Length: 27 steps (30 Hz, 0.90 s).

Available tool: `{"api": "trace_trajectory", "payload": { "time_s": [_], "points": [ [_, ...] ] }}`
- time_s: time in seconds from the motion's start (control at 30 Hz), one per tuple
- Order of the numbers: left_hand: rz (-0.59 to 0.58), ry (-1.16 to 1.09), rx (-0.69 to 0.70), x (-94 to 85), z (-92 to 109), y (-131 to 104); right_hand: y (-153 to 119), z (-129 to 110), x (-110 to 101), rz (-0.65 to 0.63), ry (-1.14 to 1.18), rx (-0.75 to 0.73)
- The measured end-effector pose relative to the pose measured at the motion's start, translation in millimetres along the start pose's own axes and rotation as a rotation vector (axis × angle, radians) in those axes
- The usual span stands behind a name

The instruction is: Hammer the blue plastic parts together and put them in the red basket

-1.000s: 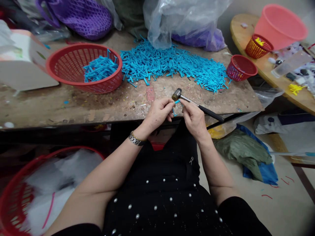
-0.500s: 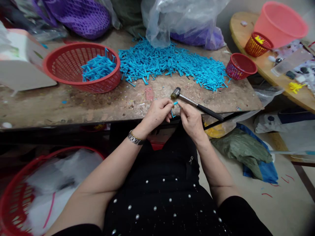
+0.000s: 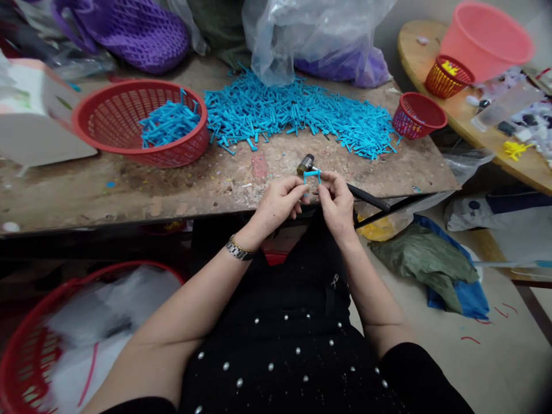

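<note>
Between my two hands is a small blue plastic piece (image 3: 312,173), bent like a squared U with its crossbar at the top. My left hand (image 3: 282,200) pinches its left leg between thumb and fingers. The right leg is in the closed fingertips of my right hand (image 3: 337,198). Both hands are just over the front edge of the wooden table (image 3: 202,198). Right behind the piece lies a hammer (image 3: 368,197), its head to the left and its black handle partly hidden by my right hand.
A wide heap of blue plastic pieces (image 3: 284,109) covers the back of the table. To its left stands a red basket (image 3: 125,95) with more of them; a small red basket (image 3: 418,118) is at the right. A plastic bag (image 3: 276,46) lies behind the heap.
The blue piece has turned so that its squared U shape shows, with a leg in each hand. My right hand has shifted its grip to the right leg.
</note>
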<state>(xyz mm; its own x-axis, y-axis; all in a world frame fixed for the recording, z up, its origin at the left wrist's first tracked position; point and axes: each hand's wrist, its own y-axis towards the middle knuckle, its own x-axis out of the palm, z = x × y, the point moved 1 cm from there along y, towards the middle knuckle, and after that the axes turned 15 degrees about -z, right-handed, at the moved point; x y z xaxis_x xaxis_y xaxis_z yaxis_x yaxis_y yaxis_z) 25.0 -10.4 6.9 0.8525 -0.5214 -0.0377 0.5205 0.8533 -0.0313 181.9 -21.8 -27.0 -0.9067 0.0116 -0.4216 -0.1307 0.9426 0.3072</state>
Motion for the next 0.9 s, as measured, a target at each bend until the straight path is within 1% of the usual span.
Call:
{"api": "trace_trajectory", "payload": {
  "time_s": [0.1,0.2,0.27,0.33,0.43,0.5,0.6,0.7,0.8,0.9],
  "points": [
    [0.027,-0.011,-0.003,-0.5,2.0,-0.5,-0.8,-4.5,0.5,-0.025,-0.015,0.005],
    [0.064,0.034,-0.016,-5.8,4.6,-0.8,0.6,-10.6,-6.5,-0.060,-0.132,-0.032],
    [0.104,0.145,-0.001,-12.5,7.1,-1.0,3.6,-13.4,-15.8,-0.063,-0.312,-0.079],
    [0.155,0.333,0.044,-20.8,10.1,-0.6,7.4,-14.0,-26.6,-0.060,-0.558,-0.092],
    [0.234,0.613,0.098,-32.8,12.0,2.5,13.1,-11.2,-40.5,-0.090,-0.863,-0.013],
    [0.265,0.691,0.091,-38.9,10.4,6.5,16.1,-8.3,-46.3,-0.122,-0.971,0.042],
    [0.276,0.679,0.044,-44.3,6.5,13.1,20.2,-4.5,-50.7,-0.162,-1.050,0.060],
    [0.260,0.651,0.010,-46.0,4.8,17.8,24.0,-1.0,-53.1,-0.221,-1.089,0.075],
    [0.249,0.694,0.019,-45.7,4.9,20.5,26.0,2.4,-55.7,-0.283,-1.087,0.082],
    [0.254,0.766,0.030,-43.9,3.9,22.6,25.4,5.6,-58.6,-0.287,-1.048,0.070]
  ]
}}
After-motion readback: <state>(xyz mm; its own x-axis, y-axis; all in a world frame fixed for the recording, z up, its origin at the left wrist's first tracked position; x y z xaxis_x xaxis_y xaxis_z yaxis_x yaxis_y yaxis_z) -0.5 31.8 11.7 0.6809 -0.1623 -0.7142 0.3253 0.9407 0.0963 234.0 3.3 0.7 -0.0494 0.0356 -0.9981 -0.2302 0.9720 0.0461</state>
